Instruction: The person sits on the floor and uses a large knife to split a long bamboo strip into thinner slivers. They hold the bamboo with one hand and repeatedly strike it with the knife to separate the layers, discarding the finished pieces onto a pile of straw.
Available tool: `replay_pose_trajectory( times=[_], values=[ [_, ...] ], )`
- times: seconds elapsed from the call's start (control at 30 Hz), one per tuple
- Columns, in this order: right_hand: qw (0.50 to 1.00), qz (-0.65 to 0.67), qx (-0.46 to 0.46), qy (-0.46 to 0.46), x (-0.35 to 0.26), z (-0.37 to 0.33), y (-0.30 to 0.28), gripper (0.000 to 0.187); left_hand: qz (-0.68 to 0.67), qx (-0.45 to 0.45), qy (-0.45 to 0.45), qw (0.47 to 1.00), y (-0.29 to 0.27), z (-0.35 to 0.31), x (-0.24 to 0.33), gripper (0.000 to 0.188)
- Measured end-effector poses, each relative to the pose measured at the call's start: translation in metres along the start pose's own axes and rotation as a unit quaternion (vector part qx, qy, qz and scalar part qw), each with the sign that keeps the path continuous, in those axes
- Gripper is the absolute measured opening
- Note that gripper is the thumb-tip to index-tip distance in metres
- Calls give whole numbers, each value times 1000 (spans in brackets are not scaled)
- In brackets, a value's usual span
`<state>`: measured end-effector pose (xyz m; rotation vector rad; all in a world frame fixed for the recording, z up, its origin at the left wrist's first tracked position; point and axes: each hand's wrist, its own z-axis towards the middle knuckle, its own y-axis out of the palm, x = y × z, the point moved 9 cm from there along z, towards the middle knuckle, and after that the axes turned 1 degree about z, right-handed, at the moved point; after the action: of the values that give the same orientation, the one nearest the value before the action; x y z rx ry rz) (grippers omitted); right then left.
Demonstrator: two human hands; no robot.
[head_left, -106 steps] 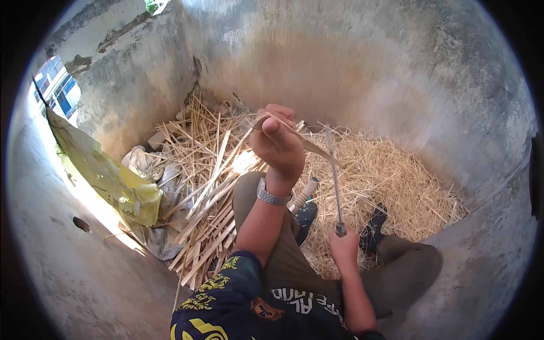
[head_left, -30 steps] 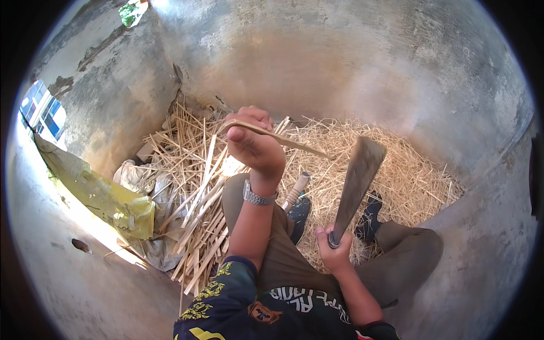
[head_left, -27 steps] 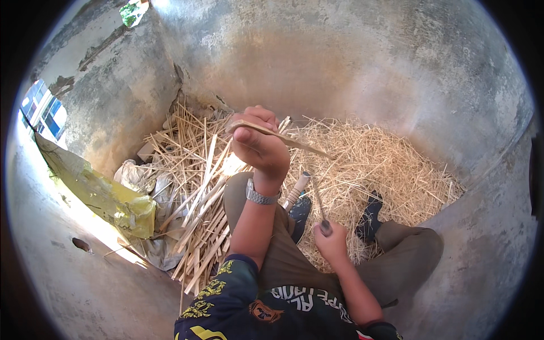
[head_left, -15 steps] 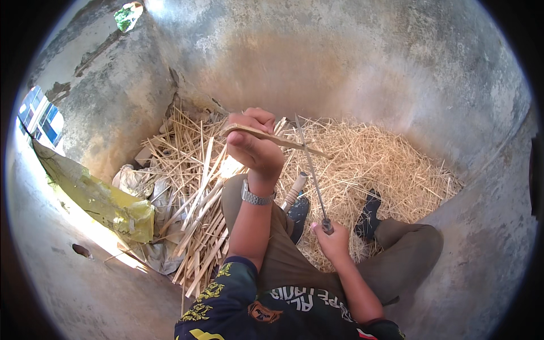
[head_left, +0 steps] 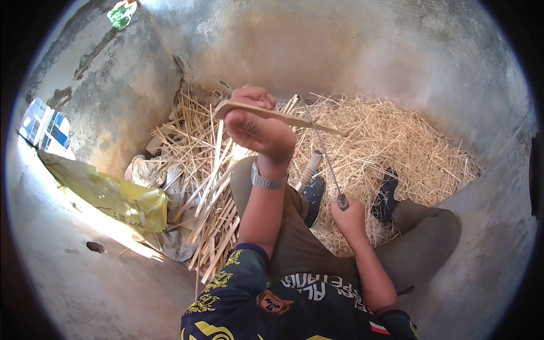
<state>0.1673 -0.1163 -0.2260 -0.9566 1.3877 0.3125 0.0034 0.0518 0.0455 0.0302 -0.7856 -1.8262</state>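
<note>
In the head view, the whole scene sits a little higher and further right than half a second back, and the long, thin-edged metal blade (head_left: 330,164), which showed its broad flat face about a second ago, now stands nearly edge-on, a slim dark line slanting up and away. And look at the flat, tan, wood-like strip (head_left: 283,117): more of its wide face shows now, and the blade crosses it on the far side of the grip. The person's left hand (head_left: 258,127), raised, with a silver metal-link wristwatch (head_left: 266,180) below it, has the strip pinched between thumb and curled fingers, blunt end poking out left, narrowing tip reaching right over the heap of pale golden straw (head_left: 408,141). Lower and to the right, the right hand (head_left: 350,218) is closed in a fist round the blade's grip, well apart from the left; the strip lies above and beyond that fist. Between the forearms, a pale cylindrical handle (head_left: 309,171) with a dark end leans beside a dark shoe (head_left: 313,198), its lower part hidden by the olive-brown trouser leg. Loose tan slats (head_left: 215,235) pile up left of the knee. Most of the grip is swallowed by the fist, the blade's tip blurs into the background, and whether blade and strip actually touch, I can't tell.
</note>
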Motion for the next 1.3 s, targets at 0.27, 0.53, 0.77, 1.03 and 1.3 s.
replay_pose_trajectory(
  times=[0.27,0.53,0.77,1.03,1.3],
  values=[
    [993,87,20,-81,-9,-16,-1,37,10,-21,20,1000,17,-7,13,60],
    [980,72,75,-171,-33,-13,-15,33,19,-54,84,995,21,-11,24,53],
    [985,144,-61,68,14,-4,1,29,77,-110,137,981,28,-10,31,51],
    [979,113,115,-121,-18,-22,-30,31,151,-141,170,964,27,-8,37,55],
    [994,-5,67,-82,6,6,-12,27,131,-142,174,966,24,-9,34,43]
  ],
)
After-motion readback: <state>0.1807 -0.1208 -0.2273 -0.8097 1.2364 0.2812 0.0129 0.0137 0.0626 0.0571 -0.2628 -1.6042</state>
